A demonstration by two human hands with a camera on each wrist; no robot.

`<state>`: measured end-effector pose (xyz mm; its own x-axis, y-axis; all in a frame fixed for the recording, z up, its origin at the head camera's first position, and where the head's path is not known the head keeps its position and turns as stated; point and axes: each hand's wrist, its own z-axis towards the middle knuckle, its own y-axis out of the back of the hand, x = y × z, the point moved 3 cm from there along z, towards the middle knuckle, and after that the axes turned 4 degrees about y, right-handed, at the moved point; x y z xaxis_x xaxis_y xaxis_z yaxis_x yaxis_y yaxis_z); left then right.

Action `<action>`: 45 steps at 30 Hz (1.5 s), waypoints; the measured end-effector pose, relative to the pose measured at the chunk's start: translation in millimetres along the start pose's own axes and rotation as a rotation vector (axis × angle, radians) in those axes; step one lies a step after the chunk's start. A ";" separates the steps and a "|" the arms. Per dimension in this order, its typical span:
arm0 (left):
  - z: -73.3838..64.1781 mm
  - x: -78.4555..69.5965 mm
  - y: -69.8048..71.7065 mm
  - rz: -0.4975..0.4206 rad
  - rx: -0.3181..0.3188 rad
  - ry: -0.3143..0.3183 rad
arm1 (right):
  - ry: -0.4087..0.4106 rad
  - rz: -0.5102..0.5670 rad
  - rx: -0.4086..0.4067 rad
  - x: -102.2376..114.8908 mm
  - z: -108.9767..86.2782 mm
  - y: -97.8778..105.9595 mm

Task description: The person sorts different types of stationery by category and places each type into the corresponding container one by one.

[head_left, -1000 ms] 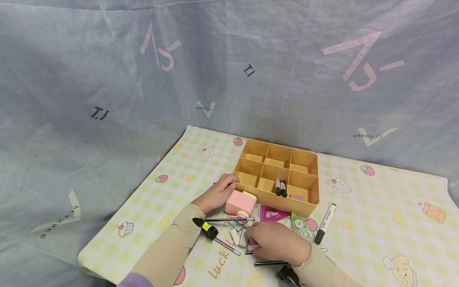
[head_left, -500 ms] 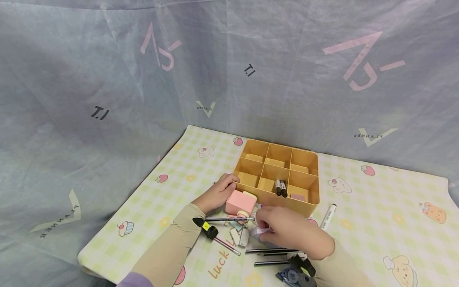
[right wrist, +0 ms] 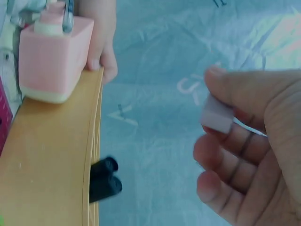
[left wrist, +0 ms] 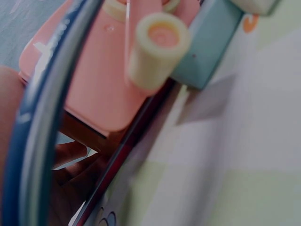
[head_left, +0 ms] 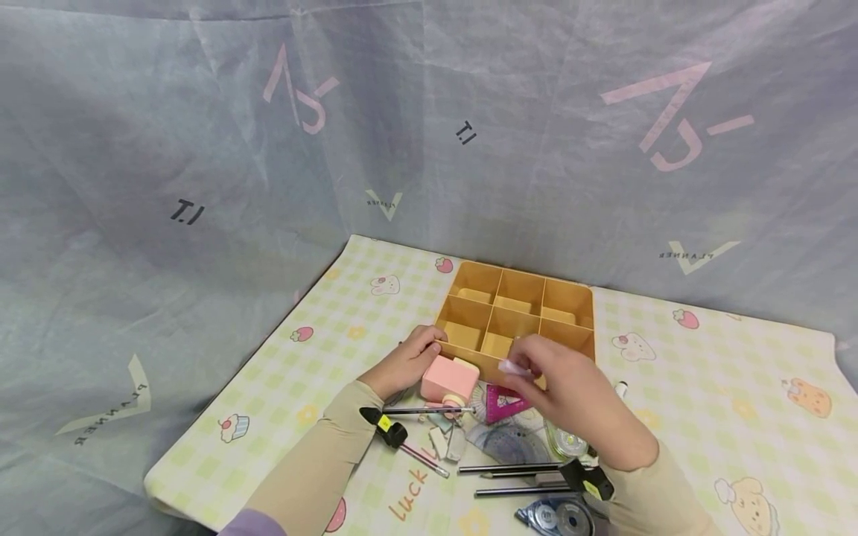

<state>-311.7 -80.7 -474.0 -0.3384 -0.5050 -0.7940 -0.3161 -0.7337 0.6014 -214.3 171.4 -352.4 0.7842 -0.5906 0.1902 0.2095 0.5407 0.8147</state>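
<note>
At the left front corner of the yellow six-compartment organizer box [head_left: 489,363], my left hand [head_left: 405,365] grips the rim, thumb in front and a finger over the edge. My right hand [head_left: 570,383] is raised near the box's front wall, pinching a small pale lilac eraser [right wrist: 217,115] between thumb and index finger. Against the box's front, close to my left hand, stands a pink crank pencil sharpener [head_left: 447,378]. Two black marker ends [right wrist: 106,181] stick up over the rim in the right wrist view; my right hand hides them in the head view.
In front of the box lie a magenta set square [head_left: 504,403], a clear protractor [head_left: 509,444], white erasers [head_left: 456,445], several dark pencils [head_left: 506,469] and a blue correction tape [head_left: 556,515]. A green correction tape [head_left: 568,444] is partly behind my right wrist.
My right hand has lifted the eraser from the pile of stationery and carried it up toward the box, uncovering the protractor and pencils. My left hand has stayed at the box corner.
</note>
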 end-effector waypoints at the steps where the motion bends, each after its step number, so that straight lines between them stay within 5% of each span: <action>1: -0.3 -0.2 0.1 0.000 0.001 -0.001 | -0.002 -0.007 -0.028 -2.8 -0.3 1.4; 7: -0.8 -0.3 -0.2 -0.012 0.006 0.004 | -0.041 -0.032 -0.100 -19.2 -3.6 3.2; 23: -1.9 -1.6 -0.4 0.004 0.003 0.026 | -0.314 -0.036 0.069 -46.4 -9.7 -11.2; 45: -1.0 0.1 -0.2 -0.002 0.004 0.046 | -0.408 -0.010 0.119 -63.1 -13.6 -19.0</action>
<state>-310.8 -81.1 -474.3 -0.2967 -0.5243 -0.7982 -0.3204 -0.7327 0.6004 -259.8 206.5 -387.4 0.4823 -0.7969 0.3638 0.1285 0.4752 0.8705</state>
